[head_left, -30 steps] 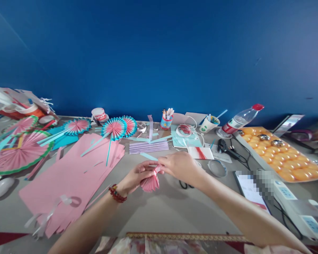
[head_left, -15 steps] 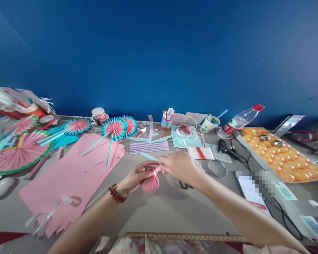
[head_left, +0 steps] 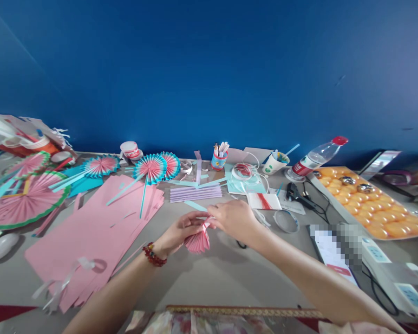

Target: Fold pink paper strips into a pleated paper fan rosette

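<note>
Between my two hands is a pink pleated paper fan [head_left: 197, 242], its folds spread downward below the fingers. My left hand [head_left: 181, 232], with a red bead bracelet at the wrist, pinches the fan's gathered part from the left. From the right, my right hand [head_left: 234, 217] closes its fingertips at the fan's upper end; a small whitish piece shows there, too small to make out. A light blue paper strip [head_left: 195, 205] lies just beyond the fingers. Behind it is a pleated lilac paper [head_left: 195, 194]. Dark scissor handles [head_left: 241, 244] show partly beneath my right forearm.
Pink paper sheets [head_left: 90, 232] spread on the left, beside finished fans [head_left: 150, 170]. At the back stand a pen holder [head_left: 219, 160], a paper cup [head_left: 275, 162] and a plastic bottle [head_left: 315, 160]. A phone [head_left: 330, 250] and a tray of orange domes [head_left: 369, 204] are on the right.
My right hand has shifted very slightly at the fan's upper end, and its forearm now covers more of the scissor handles. My left hand keeps its hold on the fan.
</note>
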Tool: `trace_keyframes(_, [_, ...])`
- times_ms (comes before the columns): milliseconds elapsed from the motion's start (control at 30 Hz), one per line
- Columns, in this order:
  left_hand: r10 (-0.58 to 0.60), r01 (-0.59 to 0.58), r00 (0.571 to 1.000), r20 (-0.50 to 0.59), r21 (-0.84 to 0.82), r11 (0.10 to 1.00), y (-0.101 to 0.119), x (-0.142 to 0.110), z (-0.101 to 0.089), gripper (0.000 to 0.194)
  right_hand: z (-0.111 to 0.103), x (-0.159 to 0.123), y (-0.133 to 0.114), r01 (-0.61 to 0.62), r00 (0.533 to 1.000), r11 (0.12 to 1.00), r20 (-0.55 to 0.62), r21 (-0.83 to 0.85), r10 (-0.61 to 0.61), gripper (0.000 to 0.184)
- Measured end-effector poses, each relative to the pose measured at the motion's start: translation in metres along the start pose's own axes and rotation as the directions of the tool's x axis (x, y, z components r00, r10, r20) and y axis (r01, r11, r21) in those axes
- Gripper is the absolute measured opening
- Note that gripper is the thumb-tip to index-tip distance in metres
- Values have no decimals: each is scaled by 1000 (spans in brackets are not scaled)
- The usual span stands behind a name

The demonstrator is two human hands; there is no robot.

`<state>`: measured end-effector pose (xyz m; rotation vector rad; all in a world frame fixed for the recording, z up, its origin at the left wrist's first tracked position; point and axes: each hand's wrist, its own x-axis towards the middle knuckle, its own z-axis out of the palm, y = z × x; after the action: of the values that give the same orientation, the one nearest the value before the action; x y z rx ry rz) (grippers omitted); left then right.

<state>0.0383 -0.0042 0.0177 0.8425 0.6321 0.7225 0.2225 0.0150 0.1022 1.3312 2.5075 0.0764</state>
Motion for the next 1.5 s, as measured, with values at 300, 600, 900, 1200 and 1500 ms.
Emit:
trace_keyframes(300, [89,-93,995,49,82,992,1,0,1,38,5,1,-4,7,998,1000,-57,-14,-8,16])
trace_keyframes(600, [155,-151,988,-17,137,979,-3,4,6,25,15,-3,-10,76,992,996,-104,41,-71,22])
trace_keyframes(900, [129,-130,991,20,277,952,-12,4,-3,27,1,-14,-2,91,995,987,-59,134,-84,23])
trace_keyframes(1200, [63,-67,998,23,412,909,0,-1,0,30,16,-27,7,68,998,956,-1,285,-70,25])
trace_keyframes(1500, [-53,-31,986,159,483,875,-2,-1,-5,22,29,-34,22,99,995,946,-3,310,-103,24])
